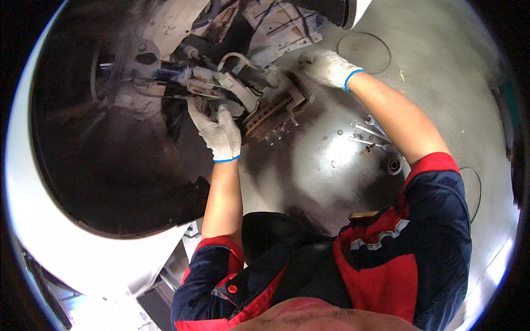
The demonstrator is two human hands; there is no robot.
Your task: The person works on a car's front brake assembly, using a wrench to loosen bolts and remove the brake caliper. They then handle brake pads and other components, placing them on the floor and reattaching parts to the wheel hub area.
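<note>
My left hand (220, 135), in a white knit glove with a blue cuff, reaches in behind the wheel hub. Its thumb and fingers are apart, with the fingertips against the metal parts below the strut (172, 74). Right of it is a brake disc (269, 115) seen edge-on, with wheel studs (284, 130) pointing toward me. A brake caliper (295, 94) sits over the disc's far right side. My right hand (327, 67), gloved the same way, is just beyond the caliper. Its fingers are curled in, and what they hold, if anything, is hidden.
A dark wheel arch liner (127, 182) fills the left, edged by a white fender (83, 251). On the floor under my right forearm lie several wrenches (367, 131) and a round dark metal part (393, 166). A dark rounded panel (331, 12) hangs at the top.
</note>
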